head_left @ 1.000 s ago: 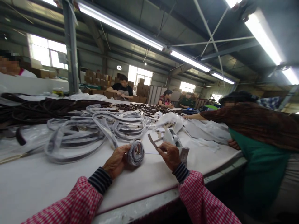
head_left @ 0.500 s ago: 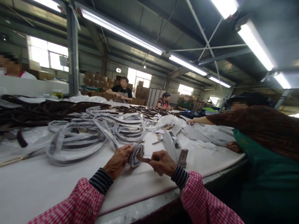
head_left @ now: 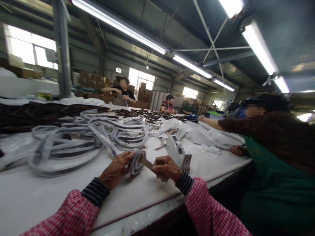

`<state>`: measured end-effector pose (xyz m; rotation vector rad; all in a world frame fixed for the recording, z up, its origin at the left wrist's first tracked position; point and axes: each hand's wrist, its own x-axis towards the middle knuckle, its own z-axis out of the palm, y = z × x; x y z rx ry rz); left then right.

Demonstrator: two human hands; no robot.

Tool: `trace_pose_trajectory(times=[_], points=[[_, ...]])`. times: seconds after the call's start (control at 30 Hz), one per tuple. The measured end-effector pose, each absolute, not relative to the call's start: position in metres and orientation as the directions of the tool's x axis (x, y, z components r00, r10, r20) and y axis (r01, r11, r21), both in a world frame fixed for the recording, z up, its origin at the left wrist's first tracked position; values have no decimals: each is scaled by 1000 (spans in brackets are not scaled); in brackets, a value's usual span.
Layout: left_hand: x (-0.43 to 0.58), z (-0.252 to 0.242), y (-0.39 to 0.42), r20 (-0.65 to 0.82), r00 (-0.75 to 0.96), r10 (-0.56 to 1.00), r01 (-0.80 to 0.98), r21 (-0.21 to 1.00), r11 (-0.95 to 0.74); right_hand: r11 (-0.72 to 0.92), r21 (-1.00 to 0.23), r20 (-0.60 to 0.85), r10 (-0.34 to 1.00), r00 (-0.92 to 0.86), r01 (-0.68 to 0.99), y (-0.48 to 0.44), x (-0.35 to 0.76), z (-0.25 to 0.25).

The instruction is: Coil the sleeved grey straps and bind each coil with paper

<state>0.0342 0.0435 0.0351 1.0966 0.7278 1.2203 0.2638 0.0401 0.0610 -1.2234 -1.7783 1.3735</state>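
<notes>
Wrapped belts (head_left: pixel 81 144) sprawl loose on the table (head_left: pixel 36 196), within easy reach. The left hand (head_left: pixel 115 168) is closed round a coiled belt (head_left: pixel 134 162) just above the near table edge, likely so it cannot unwind. The right hand (head_left: pixel 166 168) pinches a strip (head_left: pixel 147 163) against it, with the dispenser (head_left: pixel 178 152) just beyond; no writing is legible.

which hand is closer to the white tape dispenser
Right. The right hand, pinching a brown strip, is right next to the tape dispenser; the left hand is farther left, beyond the wrapped roll it holds.
</notes>
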Motion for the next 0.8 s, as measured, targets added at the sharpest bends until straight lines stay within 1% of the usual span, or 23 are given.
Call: trace_pose_trajectory(times=[0.1,0.17,0.3,0.4,0.5,0.57,0.6,0.63,0.67,0.7,0.73,0.77,0.8], points=[[34,30,47,107,280,954,-400,916,14,63,-951,-92,875,-475,301,44,261,60],[35,28,47,109,296,949,-412,911,24,86,-955,-63,874,-481,282,48,255,60],[39,30,42,145,308,940,-356,934,-27,147,-963,38,904,-427,226,54,236,63],[41,34,39,176,279,944,-314,946,-83,187,-965,97,907,-410,184,54,228,63],[39,39,38,188,238,953,-310,945,-109,232,-961,157,904,-397,150,53,234,57],[37,43,37,196,222,955,-310,943,-121,325,-930,250,902,-351,174,51,244,50],[36,44,36,200,218,955,-307,943,-127,418,-880,338,884,-324,224,50,248,47],[35,45,36,203,218,955,-302,944,-132,534,-792,447,838,-313,296,48,252,44],[35,46,36,206,217,954,-294,946,-137,652,-660,562,758,-330,373,46,254,43],[35,46,35,207,217,954,-283,949,-142,751,-497,660,653,-371,435,42,255,42],[36,46,34,207,217,954,-271,952,-145,815,-336,726,543,-421,472,38,253,42],[37,46,33,202,218,955,-261,955,-142,851,-203,761,449,-469,485,34,251,43],[38,47,32,195,218,956,-240,960,-141,869,-108,778,376,-504,482,29,248,43]])
